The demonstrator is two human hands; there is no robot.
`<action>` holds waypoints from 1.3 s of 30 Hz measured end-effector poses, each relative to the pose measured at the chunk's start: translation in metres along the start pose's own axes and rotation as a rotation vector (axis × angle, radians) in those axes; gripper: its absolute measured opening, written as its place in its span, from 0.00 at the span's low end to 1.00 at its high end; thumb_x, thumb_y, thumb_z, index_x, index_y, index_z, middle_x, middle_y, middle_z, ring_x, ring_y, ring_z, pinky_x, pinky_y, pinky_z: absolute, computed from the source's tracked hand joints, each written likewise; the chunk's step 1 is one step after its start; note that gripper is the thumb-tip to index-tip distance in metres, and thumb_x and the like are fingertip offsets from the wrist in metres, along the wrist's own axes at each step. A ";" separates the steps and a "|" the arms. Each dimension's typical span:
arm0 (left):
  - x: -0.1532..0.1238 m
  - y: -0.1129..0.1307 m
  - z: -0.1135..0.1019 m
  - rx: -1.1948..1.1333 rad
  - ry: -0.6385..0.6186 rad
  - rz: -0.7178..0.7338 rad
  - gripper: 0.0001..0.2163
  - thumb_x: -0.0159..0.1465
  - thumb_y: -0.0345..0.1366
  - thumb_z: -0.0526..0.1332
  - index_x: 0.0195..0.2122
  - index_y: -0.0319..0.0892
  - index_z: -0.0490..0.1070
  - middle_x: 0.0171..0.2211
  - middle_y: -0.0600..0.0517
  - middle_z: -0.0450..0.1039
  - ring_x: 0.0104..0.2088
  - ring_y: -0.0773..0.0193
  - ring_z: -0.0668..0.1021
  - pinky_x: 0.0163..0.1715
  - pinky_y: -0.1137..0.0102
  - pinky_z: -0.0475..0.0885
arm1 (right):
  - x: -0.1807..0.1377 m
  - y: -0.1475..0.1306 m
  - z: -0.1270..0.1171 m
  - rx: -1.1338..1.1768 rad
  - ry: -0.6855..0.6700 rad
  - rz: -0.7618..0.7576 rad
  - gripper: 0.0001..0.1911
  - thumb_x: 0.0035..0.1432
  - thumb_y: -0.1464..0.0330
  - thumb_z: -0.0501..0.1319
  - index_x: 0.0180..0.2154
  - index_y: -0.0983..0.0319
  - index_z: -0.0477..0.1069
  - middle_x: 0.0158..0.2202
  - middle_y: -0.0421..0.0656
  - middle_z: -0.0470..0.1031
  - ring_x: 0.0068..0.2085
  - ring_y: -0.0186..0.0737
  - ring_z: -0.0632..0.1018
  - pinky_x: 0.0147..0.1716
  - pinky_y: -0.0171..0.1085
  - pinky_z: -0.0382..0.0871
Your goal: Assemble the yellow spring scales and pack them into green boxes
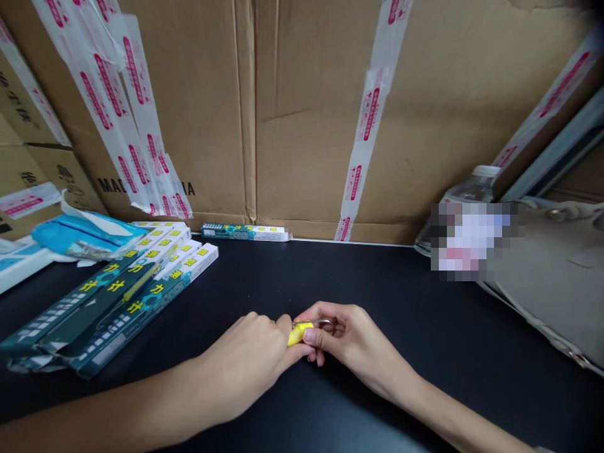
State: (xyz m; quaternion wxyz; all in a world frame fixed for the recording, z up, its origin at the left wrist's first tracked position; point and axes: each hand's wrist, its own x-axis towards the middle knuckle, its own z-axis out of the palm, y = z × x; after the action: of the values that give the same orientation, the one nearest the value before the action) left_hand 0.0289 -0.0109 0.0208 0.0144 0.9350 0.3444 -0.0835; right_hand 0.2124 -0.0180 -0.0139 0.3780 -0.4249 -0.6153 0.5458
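Note:
My two hands meet at the lower middle of a black tabletop [401, 302]. Between them is a small tool with a yellow handle [298, 333] and a thin metal part that runs toward my right palm. My right hand [349, 343] is closed around it, thumb pressed on the yellow end. My left hand [250, 358] lies knuckles up with its fingers curled against the same yellow end. What kind of tool it is I cannot make out.
Several long teal and white boxes with yellow labels [117, 296] lie fanned out at the left. One more such box [245, 233] rests against a taped cardboard wall [292, 113]. At the right are a grey bag [547, 270] and a plastic bottle [476, 182].

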 end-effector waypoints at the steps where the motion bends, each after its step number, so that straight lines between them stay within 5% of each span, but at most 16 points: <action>1: 0.000 0.000 0.001 0.012 0.006 -0.006 0.17 0.74 0.37 0.46 0.46 0.45 0.76 0.37 0.46 0.78 0.28 0.54 0.80 0.23 0.68 0.61 | -0.001 -0.001 0.000 -0.003 0.001 0.002 0.14 0.58 0.60 0.66 0.36 0.65 0.76 0.25 0.41 0.75 0.24 0.33 0.74 0.26 0.32 0.69; 15: -0.002 -0.004 0.009 -0.049 0.111 0.031 0.11 0.73 0.35 0.51 0.42 0.43 0.74 0.34 0.50 0.79 0.26 0.57 0.80 0.21 0.70 0.62 | -0.006 -0.006 -0.003 -0.116 -0.044 -0.061 0.05 0.62 0.66 0.63 0.38 0.61 0.74 0.30 0.40 0.78 0.29 0.34 0.78 0.31 0.33 0.72; 23: -0.005 0.006 0.015 0.179 0.217 -0.150 0.02 0.68 0.30 0.60 0.38 0.40 0.71 0.28 0.51 0.76 0.26 0.55 0.81 0.18 0.70 0.65 | -0.006 -0.010 -0.006 0.047 -0.037 0.043 0.16 0.56 0.66 0.68 0.46 0.60 0.73 0.37 0.41 0.82 0.41 0.40 0.82 0.44 0.36 0.75; 26: -0.006 0.006 0.016 0.204 0.303 -0.145 0.05 0.68 0.33 0.61 0.34 0.40 0.69 0.26 0.53 0.74 0.26 0.56 0.81 0.16 0.69 0.66 | -0.008 -0.014 -0.009 -0.166 0.002 -0.091 0.06 0.60 0.70 0.64 0.40 0.59 0.76 0.37 0.40 0.83 0.40 0.38 0.83 0.42 0.34 0.74; 29: -0.006 0.005 0.017 0.198 0.362 -0.140 0.09 0.67 0.38 0.62 0.33 0.41 0.67 0.24 0.54 0.72 0.23 0.57 0.80 0.15 0.68 0.66 | -0.010 -0.016 -0.009 -0.433 0.107 -0.257 0.08 0.61 0.75 0.63 0.36 0.58 0.79 0.35 0.37 0.83 0.36 0.35 0.82 0.37 0.31 0.72; 39: -0.006 0.007 0.019 0.209 0.357 -0.118 0.07 0.67 0.36 0.62 0.34 0.40 0.66 0.25 0.55 0.74 0.24 0.57 0.81 0.15 0.69 0.67 | -0.012 -0.007 0.000 -0.469 0.186 -0.371 0.13 0.58 0.80 0.60 0.37 0.59 0.78 0.34 0.37 0.83 0.33 0.34 0.82 0.34 0.28 0.72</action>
State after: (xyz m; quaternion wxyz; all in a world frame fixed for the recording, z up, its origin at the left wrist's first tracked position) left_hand 0.0258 -0.0219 0.0030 -0.1488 0.9096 0.3850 0.0474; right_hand 0.2158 -0.0292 -0.0070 0.4177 -0.4290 -0.7542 0.2695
